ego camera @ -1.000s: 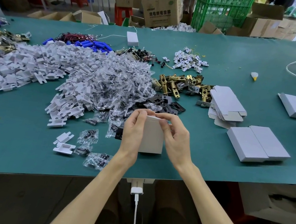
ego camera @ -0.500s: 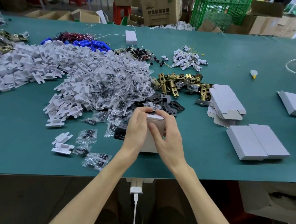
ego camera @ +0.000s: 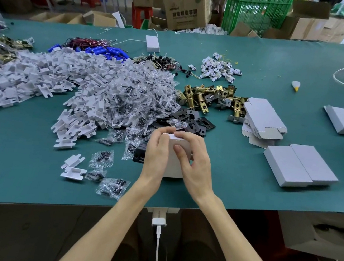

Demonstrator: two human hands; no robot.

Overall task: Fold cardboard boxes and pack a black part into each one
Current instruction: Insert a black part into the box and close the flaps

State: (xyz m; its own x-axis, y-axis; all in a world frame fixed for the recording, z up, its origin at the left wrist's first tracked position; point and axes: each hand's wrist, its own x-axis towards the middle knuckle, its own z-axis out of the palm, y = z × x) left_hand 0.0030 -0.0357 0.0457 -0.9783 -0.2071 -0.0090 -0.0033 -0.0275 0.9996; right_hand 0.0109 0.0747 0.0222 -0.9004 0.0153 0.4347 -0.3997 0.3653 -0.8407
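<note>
A small white cardboard box stands upright on the green table near its front edge. My left hand grips the box's left side, fingers curled over its top. On the right side and top, my right hand holds the box with the thumb across its front face. A black part pokes out just left of my left hand. More black parts lie in a heap behind the box. Whether anything is inside the box is hidden.
Two closed white boxes lie side by side to the right. A stack of flat box blanks sits behind them. Heaps of white plastic pieces, clear screw bags and brass latches fill the table's left and middle.
Both hands have closed down over the top of the box, and its top flap now lies shut under my fingers. The box has stayed in the same spot.
</note>
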